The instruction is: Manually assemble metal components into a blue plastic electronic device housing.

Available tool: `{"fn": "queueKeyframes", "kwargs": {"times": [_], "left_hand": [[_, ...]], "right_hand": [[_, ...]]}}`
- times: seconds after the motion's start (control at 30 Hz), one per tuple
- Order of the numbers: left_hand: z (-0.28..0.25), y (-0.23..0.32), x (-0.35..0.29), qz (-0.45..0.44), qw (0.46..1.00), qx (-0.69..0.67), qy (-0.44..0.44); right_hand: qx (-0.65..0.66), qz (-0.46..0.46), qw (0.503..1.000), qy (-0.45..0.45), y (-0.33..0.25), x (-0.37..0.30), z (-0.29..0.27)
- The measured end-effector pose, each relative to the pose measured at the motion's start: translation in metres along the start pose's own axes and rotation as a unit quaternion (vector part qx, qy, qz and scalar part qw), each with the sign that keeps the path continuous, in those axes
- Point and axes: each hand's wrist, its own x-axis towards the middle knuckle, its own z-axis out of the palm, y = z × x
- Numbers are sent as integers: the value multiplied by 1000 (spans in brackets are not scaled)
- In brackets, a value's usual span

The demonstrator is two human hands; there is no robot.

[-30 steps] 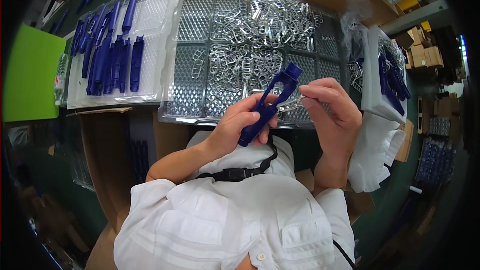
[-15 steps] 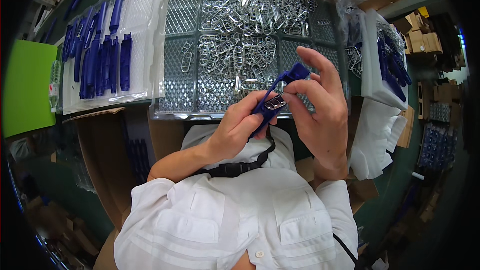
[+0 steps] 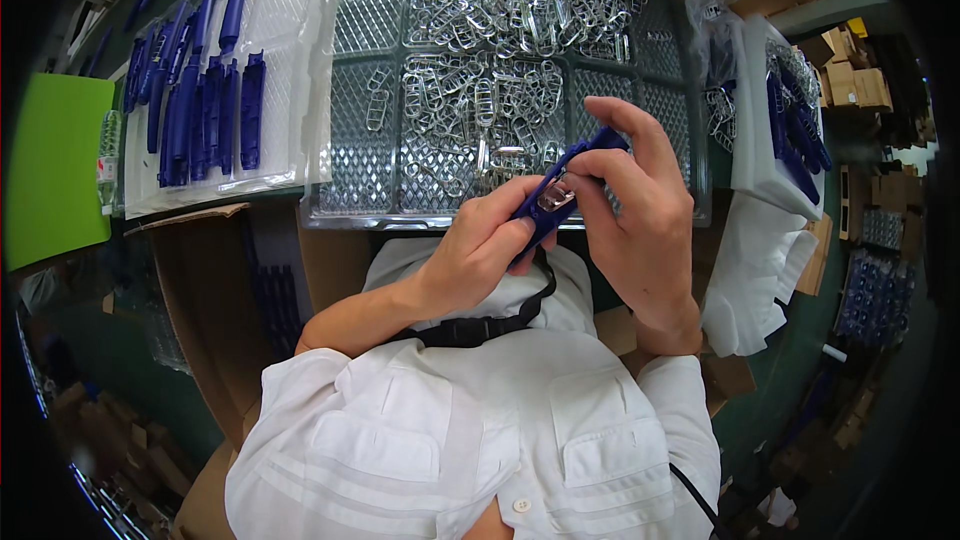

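My left hand [image 3: 478, 245] is wrapped round a long blue plastic housing [image 3: 527, 258], which slants up to the right in front of my chest. A small shiny metal frame [image 3: 555, 196] with crossbars sits in the opening of the housing, partly hidden by fingers. My right hand [image 3: 645, 225] has its thumb and forefinger pinched at the upper end of the metal frame; another finger is raised and apart. Beyond my hands, a clear compartmented tray [image 3: 365, 15] holds heaps of similar metal frames [image 3: 480, 105].
At the left, a white tray [image 3: 285, 25] holds several blue housings [image 3: 200, 120]. Beside it are a plastic bottle [image 3: 108, 165] and a green panel [image 3: 58, 170]. A white foam box [image 3: 752, 130] at the right contains blue parts and metal pieces. An open cardboard box [image 3: 205, 310] stands below left.
The metal frame appears tilted and deeper in the housing. My right thumb and forefinger have shifted slightly up along it. The trays sit slightly higher in the picture.
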Motion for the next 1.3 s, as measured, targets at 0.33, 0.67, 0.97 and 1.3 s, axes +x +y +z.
{"fn": "queueKeyframes", "kwargs": {"times": [0.33,0.67,0.97,1.3], "left_hand": [[-2,-3,9,46,988,111,98],[-1,-24,10,174,911,307,216],[-6,-16,19,210,851,414,247],[-54,57,-49,220,922,304,96]], "right_hand": [[27,44,982,180,-6,3,23],[106,154,982,12,50,-28,36],[199,119,972,46,64,-5,45],[385,-76,915,95,21,3,58]]}}
